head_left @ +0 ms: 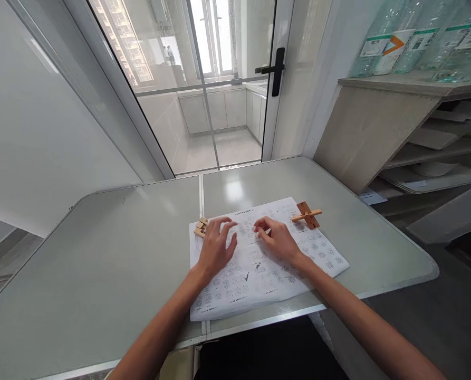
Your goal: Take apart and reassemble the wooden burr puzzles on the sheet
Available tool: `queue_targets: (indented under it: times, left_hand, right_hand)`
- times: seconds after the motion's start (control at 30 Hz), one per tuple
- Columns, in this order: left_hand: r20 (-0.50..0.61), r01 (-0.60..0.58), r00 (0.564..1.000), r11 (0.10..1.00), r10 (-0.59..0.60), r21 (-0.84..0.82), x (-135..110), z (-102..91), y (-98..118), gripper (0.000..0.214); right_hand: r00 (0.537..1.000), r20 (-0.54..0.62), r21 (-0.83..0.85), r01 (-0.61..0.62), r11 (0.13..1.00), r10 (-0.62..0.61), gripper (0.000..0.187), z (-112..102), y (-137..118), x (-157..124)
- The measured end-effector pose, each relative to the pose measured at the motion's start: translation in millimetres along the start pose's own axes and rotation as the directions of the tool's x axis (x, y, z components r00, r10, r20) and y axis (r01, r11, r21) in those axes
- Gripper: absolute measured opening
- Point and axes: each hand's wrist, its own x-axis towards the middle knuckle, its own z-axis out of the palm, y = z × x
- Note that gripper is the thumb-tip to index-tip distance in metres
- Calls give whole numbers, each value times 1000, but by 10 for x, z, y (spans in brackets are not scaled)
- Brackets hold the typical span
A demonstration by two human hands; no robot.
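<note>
My left hand (216, 248) is over the left part of a printed paper sheet (239, 285), its fingers bent but apart, with nothing seen between them. Just behind its knuckles sits a small block of light wooden pieces (200, 227), partly covered by the hand. My right hand (277, 238) is above the middle of the sheet, fingers curled in towards the thumb; whatever may be between the tips is too small to make out. Beyond it, at the sheet's upper right corner, lies a brown wooden piece with a lighter stick across it (307, 215).
The sheet lies near the front edge of a grey-green table (112, 274). Behind the table is a glass door with a black handle (275, 71). To the right stands a wooden shelf (377, 121) with several clear plastic bottles (413, 45) on top and papers inside.
</note>
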Motion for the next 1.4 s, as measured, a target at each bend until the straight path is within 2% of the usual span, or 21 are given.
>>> queue_targets:
  times: [0.1, 0.2, 0.27, 0.37, 0.57, 0.7, 0.8, 0.93, 1.0, 1.07, 1.17, 1.2, 1.33, 1.4]
  left_hand:
    - [151, -93, 983, 993, 102, -68, -35, 33, 67, 21]
    - [288, -73, 953, 995, 90, -67, -80, 81, 75, 20]
    - [330, -58, 941, 996, 77, -68, -100, 101, 71, 19]
    - [344, -58, 936, 997, 75, -60, -111, 115, 62, 19]
    - [338, -53, 938, 997, 70, -58, -109, 129, 59, 19]
    - [333, -43, 941, 997, 63, -67, -102, 126, 69, 19]
    - [345, -40, 937, 997, 59, -61, -96, 115, 77, 20]
    - [353, -35, 934, 997, 55, -62, -92, 108, 82, 21]
    - [360, -34, 931, 997, 57, -69, -95, 111, 82, 22]
    - [364, -24, 930, 997, 52, -80, -99, 114, 82, 23]
    - [332, 25, 943, 990, 22, -137, -97, 101, 89, 22]
    - [313, 43, 950, 982, 17, -185, -92, 89, 96, 29]
    - [259, 77, 964, 876, 56, -477, -57, 2, 148, 97]
    - [279, 80, 954, 810, 106, -582, -41, -51, 186, 115]
  right_hand:
    - [999, -42, 0, 8, 1000, -8, 17, -2, -27, -20]
    - [989, -146, 31, -16, 999, 20, 29, -10, -67, -24]
    - [971, -233, 77, -39, 996, 56, 35, -26, -97, -18]
    - [941, -311, 198, -73, 978, 133, 37, -75, -128, -22]
    - [872, -344, 487, -152, 860, 348, 46, -298, -65, -174]
    - [823, -338, 569, -209, 796, 458, 50, -464, 30, -246]
    - [808, -291, 628, -243, 739, 513, 48, -506, 86, -230]
    - [796, -335, 609, -224, 760, 504, 38, -462, 74, -210]
    - [815, -356, 560, -206, 802, 458, 30, -421, 21, -240]
    - [859, -335, 503, -184, 845, 386, 29, -370, -52, -308]
    - [935, -214, 422, -174, 890, 284, 37, -274, -176, -463]
    - [947, -185, 392, -173, 903, 262, 40, -238, -218, -522]
    - [986, -36, 291, -147, 945, 165, 43, -98, -382, -744]
    - [994, 27, 284, -106, 953, 102, 43, -44, -443, -825]
